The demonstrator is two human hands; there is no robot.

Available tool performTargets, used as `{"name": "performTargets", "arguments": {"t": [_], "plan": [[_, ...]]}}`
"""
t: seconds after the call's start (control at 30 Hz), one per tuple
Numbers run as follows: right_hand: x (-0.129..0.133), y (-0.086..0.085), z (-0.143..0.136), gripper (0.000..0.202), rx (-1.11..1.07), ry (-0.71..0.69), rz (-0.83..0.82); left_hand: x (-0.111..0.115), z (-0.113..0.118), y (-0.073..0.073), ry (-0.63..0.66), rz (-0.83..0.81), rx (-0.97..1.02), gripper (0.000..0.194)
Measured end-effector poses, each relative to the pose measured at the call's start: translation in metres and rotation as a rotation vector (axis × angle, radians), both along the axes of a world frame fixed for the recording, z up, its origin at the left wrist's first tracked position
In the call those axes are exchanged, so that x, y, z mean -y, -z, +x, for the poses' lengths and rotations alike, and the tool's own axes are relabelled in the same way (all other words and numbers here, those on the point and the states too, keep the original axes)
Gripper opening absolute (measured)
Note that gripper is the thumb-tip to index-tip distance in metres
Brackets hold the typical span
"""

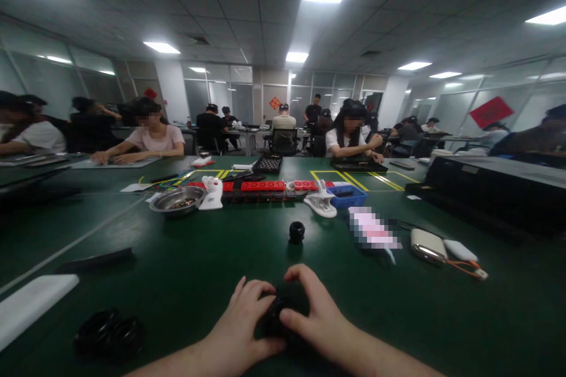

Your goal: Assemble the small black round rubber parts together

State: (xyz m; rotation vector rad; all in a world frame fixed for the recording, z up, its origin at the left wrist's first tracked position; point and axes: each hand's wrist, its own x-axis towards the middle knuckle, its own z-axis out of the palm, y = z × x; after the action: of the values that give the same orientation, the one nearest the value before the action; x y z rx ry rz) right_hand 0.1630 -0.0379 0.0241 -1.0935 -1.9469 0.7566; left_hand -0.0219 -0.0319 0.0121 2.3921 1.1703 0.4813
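Near the front edge of the green table, my left hand and my right hand curve around a dark round object from both sides. My fingers wrap it, and my right thumb rests on its top. Much of the object is hidden by my hands and blurred. Beyond my hands stands a small black ringed piece. Two black ring-shaped pieces lie together at the lower left.
A white slab and a dark strip lie at left. Farther back are a metal bowl, red trays, a white clip stand and a blue basket. A power bank lies right. People sit across the table.
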Motion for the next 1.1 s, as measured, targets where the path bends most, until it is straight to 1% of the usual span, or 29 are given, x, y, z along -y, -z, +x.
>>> {"name": "performTargets", "arguments": {"t": [0.07, 0.13, 0.2, 0.27, 0.33, 0.37, 0.4, 0.53, 0.6, 0.67, 0.73, 0.77, 0.83, 0.9, 1.0, 1.07, 1.1], "plan": [[0.003, -0.005, -0.001, 0.048, 0.129, 0.019, 0.053, 0.000, 0.001, 0.000, 0.005, 0.007, 0.003, 0.037], [0.007, -0.008, -0.002, 0.049, 0.213, -0.004, 0.123, 0.000, 0.001, 0.000, 0.010, 0.012, 0.005, 0.037], [0.010, -0.009, -0.002, 0.050, 0.208, -0.082, 0.194, 0.000, 0.001, 0.001, 0.011, 0.017, 0.013, 0.043], [0.012, -0.007, -0.002, 0.060, 0.163, -0.196, 0.246, -0.001, 0.001, 0.003, 0.010, 0.011, 0.027, 0.051], [0.012, -0.005, -0.001, 0.069, 0.121, -0.265, 0.260, -0.002, 0.000, 0.003, 0.012, 0.001, 0.032, 0.052], [0.012, -0.004, -0.001, 0.070, 0.108, -0.255, 0.249, -0.002, 0.000, 0.003, 0.012, -0.005, 0.028, 0.050], [0.012, -0.004, -0.001, 0.068, 0.103, -0.217, 0.227, -0.002, 0.000, 0.002, 0.013, -0.009, 0.022, 0.047], [0.010, -0.002, -0.004, 0.059, 0.149, -0.029, 0.113, -0.001, 0.000, 0.000, 0.022, -0.010, 0.017, 0.038], [0.009, 0.000, -0.004, 0.056, 0.150, -0.034, 0.099, 0.000, 0.000, 0.000, 0.021, 0.000, 0.024, 0.038], [0.009, 0.002, -0.003, 0.057, 0.107, -0.116, 0.127, 0.000, 0.000, -0.001, 0.018, 0.002, 0.029, 0.044], [0.008, 0.004, 0.000, 0.065, 0.068, -0.223, 0.159, -0.001, 0.001, -0.001, 0.022, -0.008, 0.031, 0.050], [0.008, 0.005, 0.001, 0.068, 0.059, -0.247, 0.166, -0.001, 0.001, -0.002, 0.021, -0.013, 0.030, 0.050], [0.007, 0.005, 0.001, 0.067, 0.055, -0.215, 0.155, -0.001, 0.001, -0.003, 0.018, -0.022, 0.023, 0.044], [0.007, 0.005, 0.000, 0.064, 0.056, -0.117, 0.127, -0.001, 0.001, -0.004, 0.021, -0.032, 0.015, 0.038], [0.007, 0.002, -0.004, 0.062, 0.102, 0.006, 0.107, -0.002, 0.001, -0.004, 0.024, -0.042, 0.004, 0.038], [0.006, 0.000, -0.006, 0.049, 0.145, 0.036, 0.112, -0.003, 0.000, -0.002, 0.017, -0.041, 0.000, 0.039], [0.006, -0.001, -0.006, 0.041, 0.154, 0.016, 0.130, -0.003, 0.000, -0.002, 0.017, -0.039, 0.001, 0.040]]}}
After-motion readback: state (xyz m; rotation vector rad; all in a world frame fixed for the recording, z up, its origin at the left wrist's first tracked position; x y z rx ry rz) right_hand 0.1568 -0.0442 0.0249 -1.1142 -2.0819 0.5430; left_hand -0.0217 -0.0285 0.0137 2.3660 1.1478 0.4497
